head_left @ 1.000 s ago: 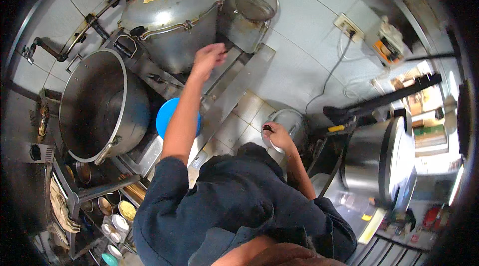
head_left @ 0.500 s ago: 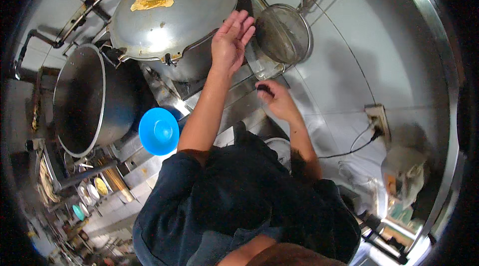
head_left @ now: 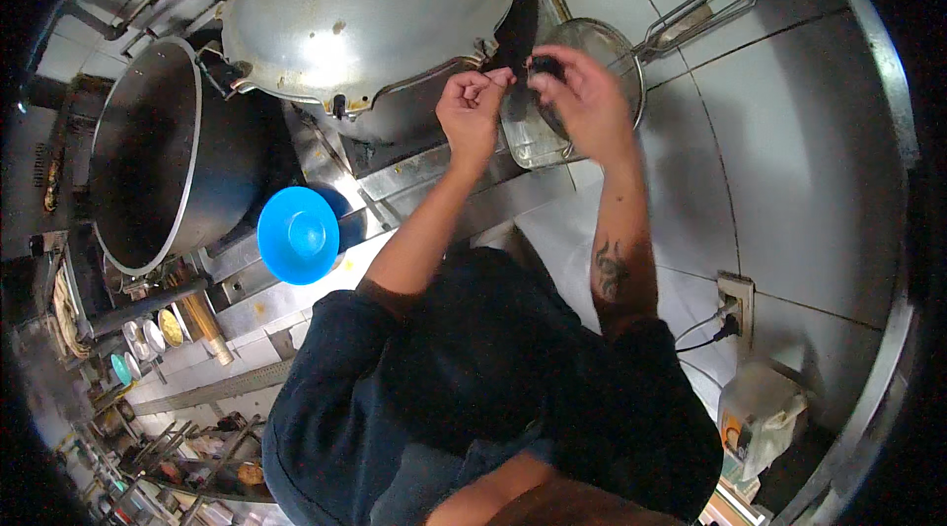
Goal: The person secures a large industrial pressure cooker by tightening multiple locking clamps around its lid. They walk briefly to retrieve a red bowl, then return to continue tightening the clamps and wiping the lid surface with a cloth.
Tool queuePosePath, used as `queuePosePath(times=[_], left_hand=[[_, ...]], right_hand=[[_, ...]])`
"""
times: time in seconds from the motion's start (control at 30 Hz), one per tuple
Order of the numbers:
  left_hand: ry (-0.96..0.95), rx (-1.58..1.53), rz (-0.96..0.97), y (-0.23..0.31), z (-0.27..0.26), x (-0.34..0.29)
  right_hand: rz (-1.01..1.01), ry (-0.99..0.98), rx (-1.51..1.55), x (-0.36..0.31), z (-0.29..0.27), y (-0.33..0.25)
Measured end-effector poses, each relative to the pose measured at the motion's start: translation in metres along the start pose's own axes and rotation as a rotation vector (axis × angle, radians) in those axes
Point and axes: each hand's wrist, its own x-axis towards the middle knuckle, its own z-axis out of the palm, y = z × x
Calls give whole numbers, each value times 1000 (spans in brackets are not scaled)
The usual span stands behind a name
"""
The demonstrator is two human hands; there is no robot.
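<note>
Both hands are raised close together in front of a large metal pressure cooker (head_left: 385, 13) with a domed lid. My right hand (head_left: 592, 107) curls round a small black knob-like thing (head_left: 545, 66); its exact kind is hard to tell. Beside it, thumb and fingers of my left hand (head_left: 472, 117) are pinched together near the lid's rim, and whatever they hold, if anything, is too small to make out. Behind my right hand hangs a round wire strainer (head_left: 631, 82), partly covered by it. A clear plastic container (head_left: 538, 146) sits below the strainer.
A blue bowl (head_left: 298, 235) rests on the metal counter edge left of my arm. Farther left stands a deep open pot (head_left: 232, 156). On the right are a tiled wall (head_left: 789, 132), a wall socket with cords (head_left: 735, 314) and a plastic jug (head_left: 764, 418).
My left hand has gone from open, palm up, to pinched. My right hand has risen beside it with the black thing. The view has shifted, so the cooker sits higher.
</note>
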Motion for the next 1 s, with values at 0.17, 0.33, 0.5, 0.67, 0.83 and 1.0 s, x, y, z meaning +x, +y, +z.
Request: queuePosePath(times=[0.17,0.33,0.5,0.67,0.83,1.0], left_hand=[[71,-470,-415,15,-8,8],[80,-796,-603,32,-9,14],[39,-860,-650,28,-14,18],[54,-857,-698,34,-12,18],[176,-747,-626,27,-6,14],[309,-646,-570,18,1,13]], right_hand=[[-291,-97,-124,51,-9,-13],[-485,-320,-551,84,-1,-50],[-530,-450,-652,92,-2,-53],[-457,-487,-670,94,2,-63],[-479,-562,-827,96,1,-68],[-497,-511,-949,86,3,-72]])
